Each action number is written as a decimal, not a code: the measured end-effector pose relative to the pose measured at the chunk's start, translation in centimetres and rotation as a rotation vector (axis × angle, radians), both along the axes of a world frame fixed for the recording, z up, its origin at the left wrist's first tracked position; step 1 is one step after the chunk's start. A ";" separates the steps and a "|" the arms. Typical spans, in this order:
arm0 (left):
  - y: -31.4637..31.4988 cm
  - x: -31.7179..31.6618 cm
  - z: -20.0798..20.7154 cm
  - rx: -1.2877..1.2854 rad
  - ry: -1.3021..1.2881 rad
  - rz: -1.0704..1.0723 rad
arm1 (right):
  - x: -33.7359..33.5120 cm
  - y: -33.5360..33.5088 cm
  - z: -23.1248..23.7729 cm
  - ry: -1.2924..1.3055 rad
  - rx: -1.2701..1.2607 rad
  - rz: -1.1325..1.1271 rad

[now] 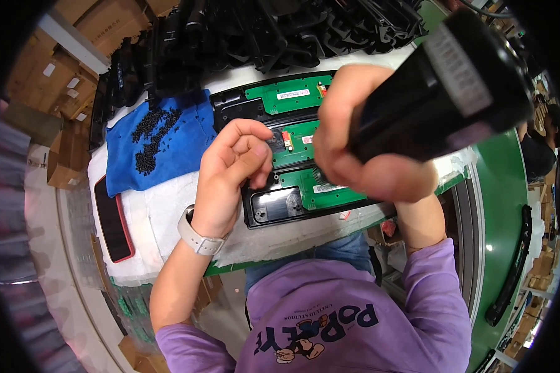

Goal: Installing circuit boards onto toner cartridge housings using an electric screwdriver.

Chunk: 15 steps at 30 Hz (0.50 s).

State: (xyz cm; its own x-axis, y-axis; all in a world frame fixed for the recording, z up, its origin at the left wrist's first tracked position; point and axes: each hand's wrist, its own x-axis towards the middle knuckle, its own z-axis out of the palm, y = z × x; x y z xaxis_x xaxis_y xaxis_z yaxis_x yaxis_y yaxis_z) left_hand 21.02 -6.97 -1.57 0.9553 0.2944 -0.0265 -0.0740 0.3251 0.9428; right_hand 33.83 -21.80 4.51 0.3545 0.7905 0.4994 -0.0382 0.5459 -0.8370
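My right hand (339,133) is wrapped round a thick black cylindrical tool (410,112), which looks like an electric screwdriver. Its body rises close to the camera, and its lower tip is hidden by my hand. Below lie black plastic housings (277,205) side by side, fitted with green circuit boards (274,99) that carry white labels. Beside the middle board, my left hand (230,158) is closed, fingers curled and thumb drawn in. Whatever may be between those fingertips is too small to name.
Left of the housings, a blue cloth (190,152) carries piles of small black screws (146,160). A phone with a red edge (112,224) lies at the table's left side. Many black plastic parts (249,34) are heaped along the back. Cardboard boxes (68,146) stand at far left.
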 end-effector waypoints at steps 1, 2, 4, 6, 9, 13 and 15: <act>0.1 0.0 0.1 -0.004 0.005 0.030 | 0.9 -0.3 0.0 -0.043 0.009 0.044; 0.0 0.1 0.2 -0.011 0.007 0.052 | 1.4 -0.5 0.1 -0.089 0.014 0.079; -0.2 0.1 0.5 0.033 -0.003 0.045 | 1.7 -0.7 0.3 0.039 0.186 0.220; 0.1 0.1 0.7 0.070 -0.005 -0.035 | 1.7 -1.2 1.7 0.124 0.387 0.270; -0.2 -0.5 1.2 0.105 0.060 -0.107 | 1.7 -1.6 1.2 0.152 0.413 0.190; -0.5 -0.6 1.2 0.118 0.054 -0.104 | 0.7 -1.4 0.9 0.181 0.370 0.056; -0.5 -0.4 1.1 0.110 0.061 -0.121 | 1.8 -1.1 0.0 0.172 0.411 0.128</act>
State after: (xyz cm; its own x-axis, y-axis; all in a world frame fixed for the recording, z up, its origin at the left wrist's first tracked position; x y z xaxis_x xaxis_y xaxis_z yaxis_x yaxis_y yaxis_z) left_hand 20.62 -7.43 -0.44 0.9815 0.1819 -0.0595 0.0177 0.2231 0.9746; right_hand 35.60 -22.93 4.52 0.3721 0.5822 0.7229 -0.2459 0.8129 -0.5280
